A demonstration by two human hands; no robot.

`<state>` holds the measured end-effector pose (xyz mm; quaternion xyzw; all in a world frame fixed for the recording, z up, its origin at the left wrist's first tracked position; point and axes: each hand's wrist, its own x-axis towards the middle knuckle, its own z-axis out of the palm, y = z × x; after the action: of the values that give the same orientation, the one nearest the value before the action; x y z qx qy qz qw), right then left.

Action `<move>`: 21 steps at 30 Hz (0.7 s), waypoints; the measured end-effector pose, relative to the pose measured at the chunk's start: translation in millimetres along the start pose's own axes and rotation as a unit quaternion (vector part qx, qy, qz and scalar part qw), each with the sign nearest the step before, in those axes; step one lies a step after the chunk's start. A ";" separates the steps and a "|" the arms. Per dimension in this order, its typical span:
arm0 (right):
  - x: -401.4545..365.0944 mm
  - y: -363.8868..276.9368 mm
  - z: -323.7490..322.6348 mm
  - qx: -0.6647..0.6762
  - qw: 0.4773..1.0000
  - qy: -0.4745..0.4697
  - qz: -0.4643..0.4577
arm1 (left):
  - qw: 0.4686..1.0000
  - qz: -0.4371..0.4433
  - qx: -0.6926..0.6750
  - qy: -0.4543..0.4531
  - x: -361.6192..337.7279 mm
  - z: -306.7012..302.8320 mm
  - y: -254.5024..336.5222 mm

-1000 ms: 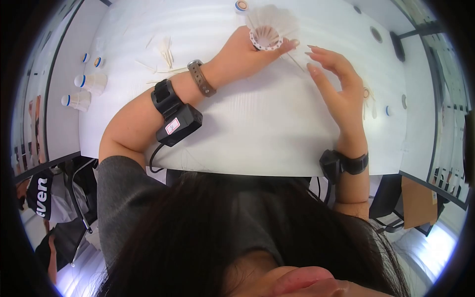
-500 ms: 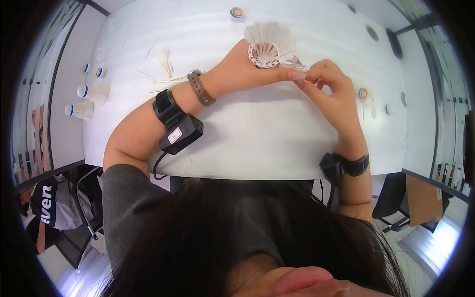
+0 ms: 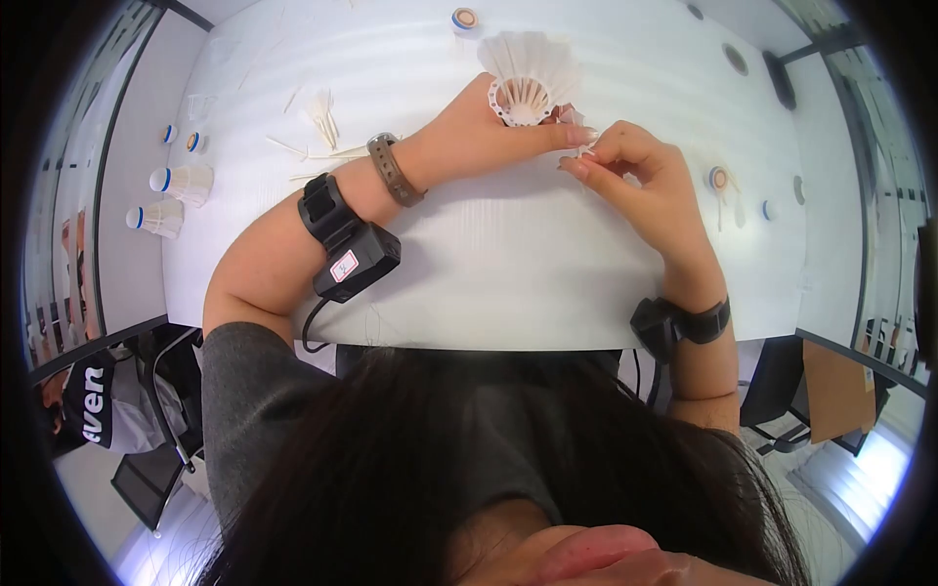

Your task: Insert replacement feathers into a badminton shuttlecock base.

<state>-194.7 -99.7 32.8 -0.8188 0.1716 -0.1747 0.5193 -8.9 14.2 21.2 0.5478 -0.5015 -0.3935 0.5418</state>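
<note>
My left hand [image 3: 474, 132] is wrapped around a shuttlecock skirt [image 3: 532, 59] of white feathers. The ring of small holes [image 3: 501, 109] at its narrow end faces me, with pale feather quills inside. Its thumb reaches right, toward my other hand. Thumb and index finger of my right hand [image 3: 650, 176] are pinched just below and right of the left fingertips. A small whitish piece shows at that pinch, too small to name for certain. The left fingers behind the skirt are mostly hidden.
Two shuttlecocks [image 3: 186, 183] with blue-banded bases lie at the left, near small cork bases [image 3: 195, 143]. Loose feathers and quills [image 3: 324, 122] lie beyond my left wrist. More cork bases stand at the back [image 3: 465, 18] and at the right [image 3: 718, 178].
The shuttlecock skirt has tilted, so its ring of holes shows less fully. My right fingertips have shifted slightly left and down and come apart from the left thumb tip.
</note>
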 end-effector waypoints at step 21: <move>-2.0 -7.5 -6.2 0.147 0.982 0.070 0.093 | 0.992 0.087 0.089 0.000 -2.1 1.1 6.0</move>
<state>-198.7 -100.6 41.8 -0.6999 0.2550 -0.2059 0.6346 -11.1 16.6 26.7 0.5484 -0.5804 -0.2983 0.5229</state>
